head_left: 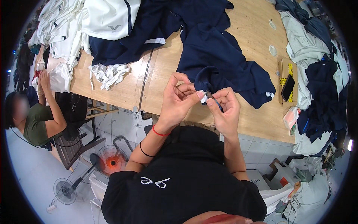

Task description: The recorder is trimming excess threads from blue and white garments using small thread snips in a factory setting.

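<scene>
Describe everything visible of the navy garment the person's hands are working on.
The navy garment is a dark blue, soft knit-looking piece, spread crumpled over the wooden table, with a white tab at its right edge. One bunched fold is pulled toward the near table edge, where the left hand and right hand pinch it. A small white piece shows between the fingertips; a thin blue item shows at the right hand, too small to identify.

You sat at a long wooden table (123,89); below it lay pale floor tiles (33,175), left of it a chair (74,147).
</scene>
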Demonstrator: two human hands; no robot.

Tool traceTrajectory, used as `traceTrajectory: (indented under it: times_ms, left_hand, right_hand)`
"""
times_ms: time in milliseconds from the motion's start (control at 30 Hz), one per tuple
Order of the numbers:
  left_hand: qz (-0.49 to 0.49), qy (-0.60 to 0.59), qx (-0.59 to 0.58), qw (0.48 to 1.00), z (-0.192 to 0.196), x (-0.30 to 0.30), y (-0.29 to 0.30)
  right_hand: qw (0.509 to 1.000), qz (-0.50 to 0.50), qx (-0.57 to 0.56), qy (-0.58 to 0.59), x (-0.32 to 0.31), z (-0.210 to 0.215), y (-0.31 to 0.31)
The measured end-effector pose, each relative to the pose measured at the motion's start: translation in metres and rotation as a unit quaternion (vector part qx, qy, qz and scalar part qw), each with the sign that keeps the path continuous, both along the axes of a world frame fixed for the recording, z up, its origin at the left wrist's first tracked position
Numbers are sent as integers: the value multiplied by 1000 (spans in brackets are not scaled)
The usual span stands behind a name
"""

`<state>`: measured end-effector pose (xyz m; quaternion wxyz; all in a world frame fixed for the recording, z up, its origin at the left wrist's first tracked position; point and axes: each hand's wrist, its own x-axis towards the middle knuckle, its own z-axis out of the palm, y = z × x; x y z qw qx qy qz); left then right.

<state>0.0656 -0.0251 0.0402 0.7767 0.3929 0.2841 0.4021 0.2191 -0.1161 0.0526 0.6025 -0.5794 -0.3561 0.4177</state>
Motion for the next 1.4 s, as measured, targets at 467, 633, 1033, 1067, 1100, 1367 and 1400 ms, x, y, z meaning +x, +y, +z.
traceTrajectory:
  times_ms: [467,633,1033,1067,1100,1367,1400]
  left_hand:
    - [128,603,402,677,1,-87,90]
    - [-221,-183,284,915,88,-53,42]
    - [-93,-376,58,920,118,-44,25]
    - [-72,-366,52,926,122,-45,25]
    - [-52,-357,46,931,127,-53,25]
    - [124,-221,51,966,71,-81,40]
    - [98,-111,59,987,44,-86,38]
  right_hand:
    - [981,-163,-109,-15,65,-27,-33]
    - [977,-165,-132,22,65,-26,-24]
    - [978,-160,-123,49,54,-31,-31]
    - [979,-163,-117,45,59,-28,-35]
    - [979,-166,-110,40,59,-26,-39]
    - [980,-141,-97,-96,57,-42,-2]
    - [984,-122,-79,-106,60,-49,7]
